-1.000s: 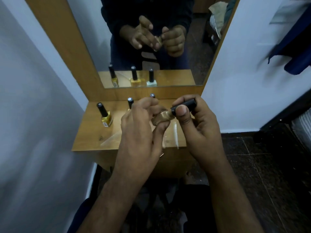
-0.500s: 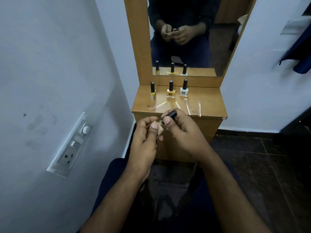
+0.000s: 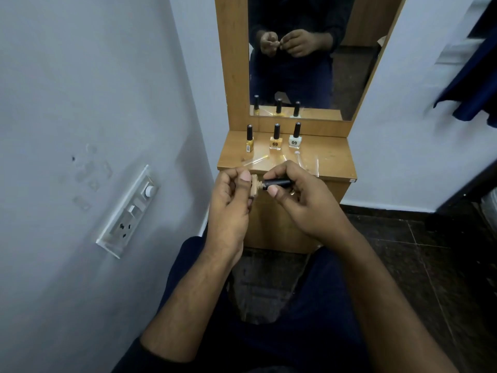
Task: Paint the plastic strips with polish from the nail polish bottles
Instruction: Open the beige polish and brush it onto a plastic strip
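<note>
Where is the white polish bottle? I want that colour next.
The white polish bottle stands rightmost of three on the wooden shelf below the mirror, beside the amber bottle.

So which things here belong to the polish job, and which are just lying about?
Job:
- beige bottle in left hand
- black cap in right hand
- three shelf bottles: yellow, amber, white
- plastic strips

Lying about:
- mirror
- wall socket panel
- blue cloth
</note>
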The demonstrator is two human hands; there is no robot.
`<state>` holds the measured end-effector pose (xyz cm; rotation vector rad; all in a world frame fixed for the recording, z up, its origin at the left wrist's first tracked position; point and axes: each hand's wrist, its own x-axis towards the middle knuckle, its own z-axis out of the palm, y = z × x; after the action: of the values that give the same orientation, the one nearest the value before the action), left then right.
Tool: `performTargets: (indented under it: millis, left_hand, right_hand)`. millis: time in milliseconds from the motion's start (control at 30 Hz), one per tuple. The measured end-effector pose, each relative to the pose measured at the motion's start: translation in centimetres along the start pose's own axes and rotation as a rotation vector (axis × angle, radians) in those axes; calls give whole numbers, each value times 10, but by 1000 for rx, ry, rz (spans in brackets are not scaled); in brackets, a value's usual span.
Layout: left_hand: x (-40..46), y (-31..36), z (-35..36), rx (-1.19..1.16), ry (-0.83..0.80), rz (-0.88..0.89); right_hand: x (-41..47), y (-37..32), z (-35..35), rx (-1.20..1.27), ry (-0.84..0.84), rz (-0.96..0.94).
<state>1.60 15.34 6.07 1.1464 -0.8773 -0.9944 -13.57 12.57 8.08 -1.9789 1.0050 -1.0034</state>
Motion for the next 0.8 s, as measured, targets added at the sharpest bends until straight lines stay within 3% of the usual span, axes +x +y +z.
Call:
performTargets:
  millis: [333, 600, 800]
  left_hand:
    - [-1, 3, -7, 0, 90, 77]
    - [-5, 5, -6, 105, 101, 158]
    - [-6, 7, -3, 104, 104, 172]
  right_hand:
    - [-5, 0, 25, -337, 146, -176]
    - [-7, -3, 31, -503, 205, -133]
    - [-7, -4, 33, -453, 266, -104]
